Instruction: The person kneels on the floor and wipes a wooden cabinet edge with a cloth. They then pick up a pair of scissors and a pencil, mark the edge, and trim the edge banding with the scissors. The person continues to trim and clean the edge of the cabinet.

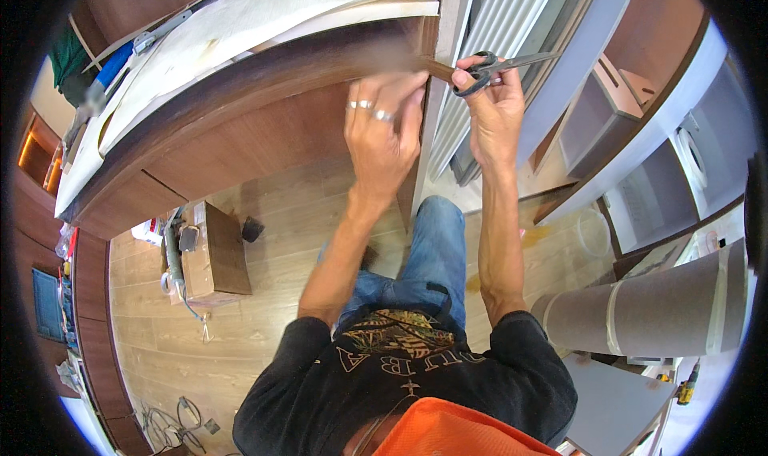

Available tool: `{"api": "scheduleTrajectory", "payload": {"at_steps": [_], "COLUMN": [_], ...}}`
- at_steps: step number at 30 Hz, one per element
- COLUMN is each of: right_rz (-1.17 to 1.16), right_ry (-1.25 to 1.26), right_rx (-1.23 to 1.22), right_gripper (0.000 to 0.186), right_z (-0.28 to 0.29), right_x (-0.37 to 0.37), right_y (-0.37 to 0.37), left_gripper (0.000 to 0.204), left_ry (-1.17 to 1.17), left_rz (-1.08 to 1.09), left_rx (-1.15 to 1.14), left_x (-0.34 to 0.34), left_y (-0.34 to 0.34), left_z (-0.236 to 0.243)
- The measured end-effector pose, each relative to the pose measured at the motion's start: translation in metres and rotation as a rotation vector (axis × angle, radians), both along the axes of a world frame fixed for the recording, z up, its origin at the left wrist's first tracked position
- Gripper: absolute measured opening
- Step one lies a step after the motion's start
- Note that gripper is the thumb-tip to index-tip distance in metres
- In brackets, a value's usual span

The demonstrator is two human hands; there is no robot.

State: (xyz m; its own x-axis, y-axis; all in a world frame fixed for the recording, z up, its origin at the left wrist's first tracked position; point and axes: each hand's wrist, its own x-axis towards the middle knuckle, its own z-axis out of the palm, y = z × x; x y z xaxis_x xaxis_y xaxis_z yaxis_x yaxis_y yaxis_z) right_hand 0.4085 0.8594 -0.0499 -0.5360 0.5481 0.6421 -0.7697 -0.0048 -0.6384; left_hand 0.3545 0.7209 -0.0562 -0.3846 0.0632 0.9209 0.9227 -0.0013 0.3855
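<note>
Head view had the right hand [498, 118] just past the counter's [264, 132] right front corner, grasping black-handled scissors [526, 60], blades pointing right. Beside that corner, the left hand [379, 140] bent at a brown strip [438, 68]; blur kept me from telling whether it pinched. Toward the floor's [276, 288] left edge stood a cardboard box [227, 252], contents hidden, a caulking gun [174, 256] beside it.
</note>
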Motion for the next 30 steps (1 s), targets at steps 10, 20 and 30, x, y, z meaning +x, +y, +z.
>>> {"api": "scheduleTrajectory", "payload": {"at_steps": [10, 20, 30], "right_rz": [0.069, 0.067, -0.049], "right_ry": [0.010, -0.001, -0.177], "right_rx": [-0.107, -0.040, -0.006], "right_gripper": [0.031, 0.032, 0.024], "right_z": [-0.002, -0.008, -0.077], "right_x": [-0.003, 0.013, 0.012], "right_y": [0.008, -0.012, 0.005], "left_gripper": [0.014, 0.007, 0.015], "left_ry": [0.403, 0.367, 0.275], "left_rz": [0.175, -0.040, -0.003], "left_rx": [-0.490, -0.513, -0.467], "left_x": [-0.039, -0.046, -0.045], "left_y": [-0.011, -0.016, -0.007], "left_z": [0.054, 0.061, 0.064]}}
